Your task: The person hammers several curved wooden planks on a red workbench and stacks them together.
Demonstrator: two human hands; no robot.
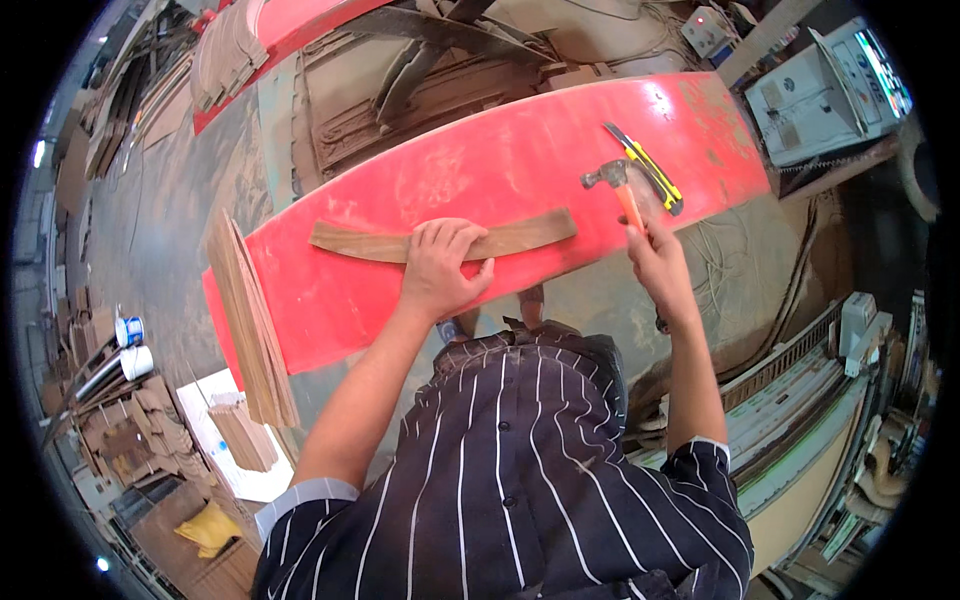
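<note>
A curved brown wooden strip (530,235) lies across the red tabletop (440,165). Over its middle rests my left hand (441,268), fingers wrapped across the far edge and thumb on the near side. My right hand (660,265) grips a claw hammer (612,180) by its orange handle, its metal head raised above the table to the right of the strip. Just beyond the hammer, a yellow and black utility knife (648,168) lies on the tabletop.
Long wooden strips (245,330) are stacked over the table's left end. A cardboard box (815,105) stands at the far right. Boards in a rack (800,430) fill the near right. White and blue cans (134,350) stand at the left. Metal legs (430,50) rise beyond the table.
</note>
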